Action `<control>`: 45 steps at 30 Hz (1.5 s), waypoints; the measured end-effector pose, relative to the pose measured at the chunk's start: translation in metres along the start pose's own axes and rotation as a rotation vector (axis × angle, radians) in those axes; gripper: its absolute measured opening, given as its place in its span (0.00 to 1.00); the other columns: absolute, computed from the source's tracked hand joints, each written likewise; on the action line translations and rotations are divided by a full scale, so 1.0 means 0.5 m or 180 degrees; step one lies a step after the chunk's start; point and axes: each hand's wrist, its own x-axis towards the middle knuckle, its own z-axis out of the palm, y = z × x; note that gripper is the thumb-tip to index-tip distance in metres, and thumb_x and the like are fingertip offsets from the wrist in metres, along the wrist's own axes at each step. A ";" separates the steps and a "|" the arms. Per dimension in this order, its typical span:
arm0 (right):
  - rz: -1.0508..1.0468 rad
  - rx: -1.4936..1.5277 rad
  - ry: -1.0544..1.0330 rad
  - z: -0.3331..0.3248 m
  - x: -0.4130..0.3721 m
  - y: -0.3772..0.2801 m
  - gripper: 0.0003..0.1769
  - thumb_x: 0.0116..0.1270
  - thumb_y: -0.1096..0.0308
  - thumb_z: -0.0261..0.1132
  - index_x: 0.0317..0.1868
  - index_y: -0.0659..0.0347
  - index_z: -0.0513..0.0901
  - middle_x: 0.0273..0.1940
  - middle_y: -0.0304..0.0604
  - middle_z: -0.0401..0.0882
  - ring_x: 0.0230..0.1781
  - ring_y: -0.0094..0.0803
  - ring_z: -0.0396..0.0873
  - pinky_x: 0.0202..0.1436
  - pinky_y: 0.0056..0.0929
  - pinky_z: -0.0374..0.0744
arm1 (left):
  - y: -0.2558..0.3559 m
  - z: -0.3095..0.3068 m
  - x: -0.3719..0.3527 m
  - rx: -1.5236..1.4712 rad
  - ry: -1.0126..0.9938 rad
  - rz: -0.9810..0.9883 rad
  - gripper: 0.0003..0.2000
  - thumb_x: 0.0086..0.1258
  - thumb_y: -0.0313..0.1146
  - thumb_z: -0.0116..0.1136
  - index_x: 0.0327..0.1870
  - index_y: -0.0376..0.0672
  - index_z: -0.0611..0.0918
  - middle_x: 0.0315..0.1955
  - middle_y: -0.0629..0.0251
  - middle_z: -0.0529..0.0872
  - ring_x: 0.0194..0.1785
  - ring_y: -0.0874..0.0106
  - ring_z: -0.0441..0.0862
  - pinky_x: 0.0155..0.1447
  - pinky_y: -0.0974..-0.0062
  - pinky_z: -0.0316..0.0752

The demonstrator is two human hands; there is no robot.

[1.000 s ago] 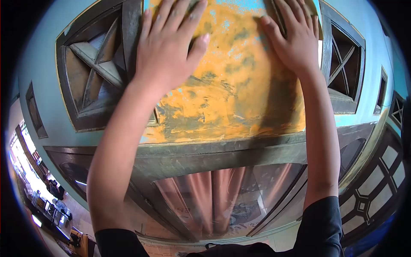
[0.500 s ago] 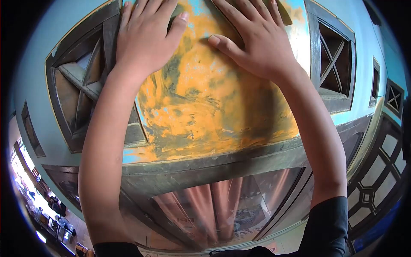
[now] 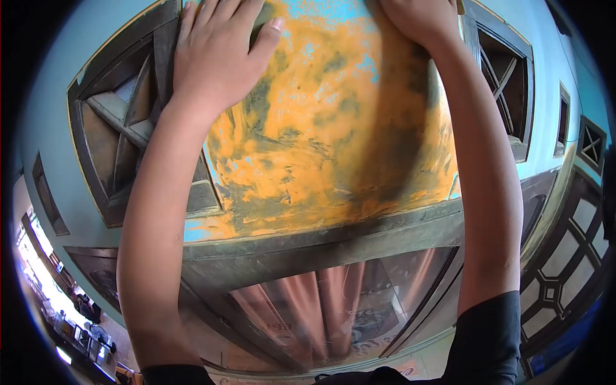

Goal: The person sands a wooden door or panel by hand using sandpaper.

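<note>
My left hand (image 3: 215, 61) lies flat on the wall panel's upper left, its fingers stretched upward and thumb out to the side. The panel (image 3: 321, 141) has patchy orange-yellow and grey smears, with light blue paint showing through. At the panel's upper right, my right hand (image 3: 423, 19) presses a sheet of what looks like sandpaper (image 3: 461, 7) against the surface. Only a small tan edge of that sheet shows beside the hand. The frame's top edge cuts off my right fingers.
Dark wooden vents with crossed slats flank the panel, one on the left (image 3: 122, 122) and one on the right (image 3: 504, 83). Below runs a wooden beam (image 3: 321, 240), above a glass pane with pinkish curtains (image 3: 308, 308). A patterned door (image 3: 558, 269) stands far right.
My right hand has slid up and to the right with the sheet, taking its fingers out of view. The left hand has stayed in nearly the same place.
</note>
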 end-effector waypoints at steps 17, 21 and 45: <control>-0.1180 0.0195 -0.0043 -0.030 -0.146 -0.025 0.40 0.76 0.38 0.47 0.80 0.51 0.61 0.80 0.50 0.54 0.83 0.49 0.45 0.85 0.53 0.42 | -0.016 0.011 0.031 0.0109 0.0030 -0.0138 0.30 0.83 0.47 0.36 0.82 0.45 0.54 0.82 0.58 0.50 0.84 0.56 0.44 0.86 0.56 0.38; -0.0291 0.0185 -0.0063 -0.024 -0.151 0.065 0.40 0.75 0.39 0.49 0.80 0.52 0.61 0.81 0.49 0.54 0.83 0.48 0.44 0.84 0.52 0.41 | 0.004 0.016 -0.044 -0.0028 -0.0004 0.0200 0.29 0.83 0.46 0.37 0.81 0.46 0.57 0.82 0.57 0.52 0.84 0.53 0.45 0.85 0.53 0.38; -0.0455 0.1167 -0.1324 -0.098 -0.625 -0.039 0.36 0.68 0.33 0.61 0.72 0.37 0.75 0.79 0.44 0.62 0.82 0.53 0.49 0.81 0.63 0.36 | 0.128 -0.008 -0.493 -0.1003 -0.0943 -0.0491 0.35 0.74 0.57 0.48 0.78 0.46 0.67 0.80 0.50 0.57 0.83 0.43 0.47 0.80 0.38 0.30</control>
